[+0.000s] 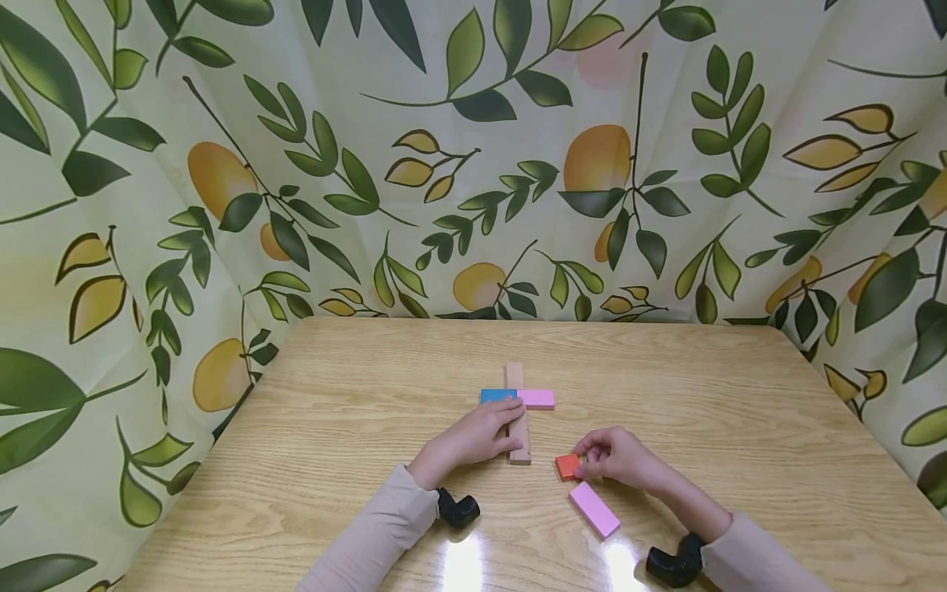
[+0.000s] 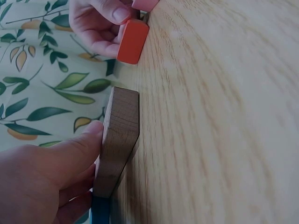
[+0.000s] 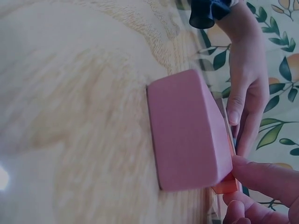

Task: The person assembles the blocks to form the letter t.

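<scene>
My left hand (image 1: 481, 432) rests over a long plain wooden block (image 1: 521, 452), its fingers reaching the joint with a blue block (image 1: 497, 396) and a pink block (image 1: 538, 400). Another plain wooden piece (image 1: 514, 374) extends beyond them, so the blocks form a cross lying flat. In the left wrist view, the thumb touches the wooden block's (image 2: 122, 126) upper edge. My right hand (image 1: 621, 456) pinches a small orange-red block (image 1: 566, 467) by its right side, apart from the cross. The right wrist view shows that block (image 3: 226, 185) mostly hidden behind a loose pink block (image 3: 184, 135).
The loose pink block (image 1: 594, 510) lies slantwise on the wood-grain table (image 1: 355, 386), just nearer than the orange-red one. Black wrist devices (image 1: 675, 564) sit at both sleeves. A leaf-and-fruit patterned cloth (image 1: 414, 247) hangs behind the table and along its sides.
</scene>
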Demonstrator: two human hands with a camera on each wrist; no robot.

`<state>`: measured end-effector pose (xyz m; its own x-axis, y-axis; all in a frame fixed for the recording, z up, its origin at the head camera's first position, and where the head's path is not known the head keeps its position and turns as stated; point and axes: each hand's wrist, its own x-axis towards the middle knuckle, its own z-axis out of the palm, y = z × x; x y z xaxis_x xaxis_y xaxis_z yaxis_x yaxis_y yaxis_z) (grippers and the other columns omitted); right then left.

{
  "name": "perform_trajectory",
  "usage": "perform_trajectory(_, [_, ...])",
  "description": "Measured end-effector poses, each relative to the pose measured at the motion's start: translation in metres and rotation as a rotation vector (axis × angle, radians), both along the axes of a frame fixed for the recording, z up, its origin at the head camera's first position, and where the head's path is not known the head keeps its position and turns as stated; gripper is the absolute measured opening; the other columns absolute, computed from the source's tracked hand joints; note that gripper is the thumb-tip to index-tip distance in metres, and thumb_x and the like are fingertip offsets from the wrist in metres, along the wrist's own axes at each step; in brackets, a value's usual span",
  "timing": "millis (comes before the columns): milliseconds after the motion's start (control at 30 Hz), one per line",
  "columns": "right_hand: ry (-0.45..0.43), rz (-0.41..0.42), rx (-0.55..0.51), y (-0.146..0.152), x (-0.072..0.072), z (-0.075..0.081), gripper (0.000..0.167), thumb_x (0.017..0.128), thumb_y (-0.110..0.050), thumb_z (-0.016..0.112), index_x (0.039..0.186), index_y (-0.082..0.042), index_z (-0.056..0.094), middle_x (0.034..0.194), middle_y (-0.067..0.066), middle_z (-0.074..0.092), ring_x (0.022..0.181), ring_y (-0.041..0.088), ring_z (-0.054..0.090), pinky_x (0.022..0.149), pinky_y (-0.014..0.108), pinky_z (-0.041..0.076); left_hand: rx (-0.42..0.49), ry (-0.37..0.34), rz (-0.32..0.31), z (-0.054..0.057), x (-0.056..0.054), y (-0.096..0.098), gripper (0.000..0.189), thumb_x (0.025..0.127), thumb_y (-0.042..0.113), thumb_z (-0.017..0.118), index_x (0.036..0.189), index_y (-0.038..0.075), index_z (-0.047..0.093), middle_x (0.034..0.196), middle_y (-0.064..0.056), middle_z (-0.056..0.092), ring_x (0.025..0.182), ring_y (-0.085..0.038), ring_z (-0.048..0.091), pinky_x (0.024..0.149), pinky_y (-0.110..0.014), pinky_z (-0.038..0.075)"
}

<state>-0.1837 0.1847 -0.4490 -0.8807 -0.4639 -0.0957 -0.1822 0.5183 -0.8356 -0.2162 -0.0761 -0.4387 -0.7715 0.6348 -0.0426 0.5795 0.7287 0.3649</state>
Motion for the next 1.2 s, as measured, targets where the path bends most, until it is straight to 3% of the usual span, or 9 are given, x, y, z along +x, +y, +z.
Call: perform_trajectory(1200, [0.014,0.029,-0.013,-0.01,0.003,0.001,0.028,0.078,-0.009,0.076,0.097,0.009,0.068,0.069,-0.003,0.054,0.056,-0.003,0.042,0.049,0.013,0.035,-0.018,0.002,0.01,0.001,-0.001,0.001,0.058,0.095,0.033,0.059,0.145,0.007,0.043,0.155,-0.008,0.04,0.146,-0.024,0.036,0.121,-0.039,0.032])
